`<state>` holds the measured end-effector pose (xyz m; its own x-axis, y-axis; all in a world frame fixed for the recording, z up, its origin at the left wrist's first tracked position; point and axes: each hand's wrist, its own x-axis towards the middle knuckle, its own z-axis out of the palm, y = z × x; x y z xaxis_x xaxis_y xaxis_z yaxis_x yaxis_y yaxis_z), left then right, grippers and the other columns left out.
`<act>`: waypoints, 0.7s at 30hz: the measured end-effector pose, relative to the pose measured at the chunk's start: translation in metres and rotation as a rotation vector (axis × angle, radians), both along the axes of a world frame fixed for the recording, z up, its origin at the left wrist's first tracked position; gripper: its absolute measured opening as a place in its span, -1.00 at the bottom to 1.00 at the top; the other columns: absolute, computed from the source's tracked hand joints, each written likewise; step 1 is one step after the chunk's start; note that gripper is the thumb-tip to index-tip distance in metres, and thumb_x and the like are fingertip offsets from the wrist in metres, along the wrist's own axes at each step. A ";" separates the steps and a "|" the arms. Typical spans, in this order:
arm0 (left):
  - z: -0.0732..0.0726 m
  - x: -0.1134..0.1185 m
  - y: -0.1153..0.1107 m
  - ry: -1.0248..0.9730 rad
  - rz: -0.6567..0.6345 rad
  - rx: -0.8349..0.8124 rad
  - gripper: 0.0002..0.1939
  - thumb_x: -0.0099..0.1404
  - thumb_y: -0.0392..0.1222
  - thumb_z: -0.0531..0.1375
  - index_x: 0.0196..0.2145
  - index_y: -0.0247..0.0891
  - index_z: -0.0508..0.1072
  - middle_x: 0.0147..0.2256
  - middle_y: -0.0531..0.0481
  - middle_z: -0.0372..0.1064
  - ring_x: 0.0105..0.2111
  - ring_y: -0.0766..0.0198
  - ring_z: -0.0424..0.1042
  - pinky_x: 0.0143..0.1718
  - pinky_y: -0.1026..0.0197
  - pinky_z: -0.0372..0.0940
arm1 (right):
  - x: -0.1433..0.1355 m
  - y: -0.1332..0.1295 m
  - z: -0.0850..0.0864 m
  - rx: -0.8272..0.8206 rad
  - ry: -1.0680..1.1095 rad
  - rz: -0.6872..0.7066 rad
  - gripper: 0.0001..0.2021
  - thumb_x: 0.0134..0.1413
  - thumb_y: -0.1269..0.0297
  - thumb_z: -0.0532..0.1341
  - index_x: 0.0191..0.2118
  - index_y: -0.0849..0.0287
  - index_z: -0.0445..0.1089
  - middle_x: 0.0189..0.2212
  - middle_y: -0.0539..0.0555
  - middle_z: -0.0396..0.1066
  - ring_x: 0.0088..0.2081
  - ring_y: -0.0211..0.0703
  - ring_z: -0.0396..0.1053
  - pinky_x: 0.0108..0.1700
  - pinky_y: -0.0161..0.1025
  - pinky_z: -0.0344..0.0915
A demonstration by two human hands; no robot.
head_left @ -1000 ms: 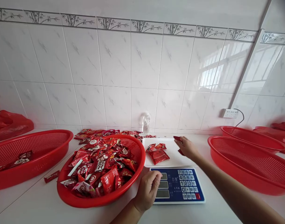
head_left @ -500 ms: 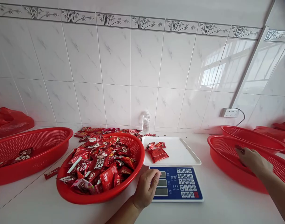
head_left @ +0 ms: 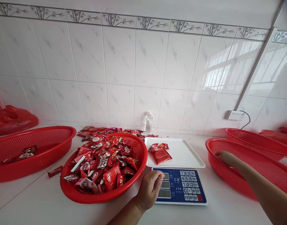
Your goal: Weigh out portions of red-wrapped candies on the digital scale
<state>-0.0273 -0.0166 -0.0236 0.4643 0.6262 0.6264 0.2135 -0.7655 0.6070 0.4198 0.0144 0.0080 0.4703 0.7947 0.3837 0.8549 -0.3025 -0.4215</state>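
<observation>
My left hand (head_left: 151, 187) is curled into a loose fist at the left edge of the blue-and-white digital scale (head_left: 176, 186), and nothing shows in it. Over on the right, my right hand (head_left: 226, 158) reaches down inside a red perforated basket (head_left: 210, 150); its fingers are out of sight, so what they hold cannot be seen. On the scale's white tray (head_left: 181, 153) lie a larger red packet (head_left: 161, 156) and two small red packets (head_left: 163, 146). Left of my left hand, a red basket (head_left: 105, 198) is heaped with red snack packets (head_left: 103, 162).
A long red basket (head_left: 40, 165) with a few packets stands at the far left. One loose packet (head_left: 55, 172) lies between the baskets. Flat packets (head_left: 98, 129) and a clear plastic bottle (head_left: 148, 123) are near the tiled wall. Another red basket (head_left: 258, 142) stands behind the right one.
My right hand has moved left and lower into the right basket; the dark red thing at its fingers is now hidden. My left hand stays by the scale. The view has shifted slightly.
</observation>
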 end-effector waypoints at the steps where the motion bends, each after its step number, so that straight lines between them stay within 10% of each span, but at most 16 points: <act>1: 0.000 0.000 0.000 0.001 0.001 0.002 -0.72 0.44 -0.16 -0.09 -0.29 -0.25 0.37 -0.44 0.00 0.33 -0.41 0.28 0.33 -0.35 0.28 0.25 | -0.010 0.007 0.005 -0.035 0.000 0.017 -0.75 -0.05 0.10 0.15 -0.45 0.13 0.50 -0.44 0.36 0.49 -0.43 0.20 0.47 -0.42 0.06 0.35; 6: 0.002 0.000 -0.001 -0.002 -0.009 0.014 -0.73 0.43 -0.18 -0.07 -0.31 -0.25 0.38 -0.45 0.00 0.32 -0.42 0.29 0.33 -0.35 0.29 0.24 | -0.089 0.038 0.035 -0.048 -0.089 0.159 -0.47 0.18 0.03 0.00 0.17 0.24 0.23 0.14 0.43 0.21 0.12 0.31 0.22 -0.03 0.21 0.24; 10: 0.003 0.000 -0.002 -0.006 -0.005 0.004 -0.74 0.43 -0.19 -0.06 -0.32 -0.25 0.38 -0.45 0.01 0.32 -0.42 0.29 0.33 -0.35 0.30 0.23 | -0.187 0.049 0.044 -0.083 -0.168 0.525 -0.33 0.06 -0.16 0.15 0.27 -0.13 0.07 0.32 0.04 -0.04 0.31 0.02 -0.10 0.22 -0.01 0.03; 15: 0.001 0.001 -0.003 -0.021 0.022 -0.008 -0.74 0.43 -0.19 -0.06 -0.32 -0.25 0.37 -0.45 0.00 0.33 -0.41 0.29 0.33 -0.34 0.29 0.23 | -0.268 0.052 0.039 -0.321 -0.193 0.894 -0.13 -0.08 -0.35 0.12 0.32 -0.22 -0.14 0.38 0.04 -0.42 0.34 0.27 -0.56 0.19 0.39 -0.37; 21: 0.000 0.001 -0.002 -0.019 0.022 -0.001 -0.72 0.43 -0.18 -0.07 -0.34 -0.26 0.36 -0.45 0.00 0.33 -0.42 0.30 0.33 -0.34 0.29 0.23 | -0.279 0.062 0.030 -0.324 -0.203 0.869 -0.22 0.04 -0.31 0.05 0.33 -0.14 -0.10 0.28 0.17 0.01 0.28 0.26 -0.10 0.17 0.28 -0.14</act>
<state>-0.0259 -0.0185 -0.0239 0.4384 0.6367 0.6344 0.2191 -0.7603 0.6116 0.1404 0.0769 0.0379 -0.3873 0.9173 0.0923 0.8834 0.3979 -0.2476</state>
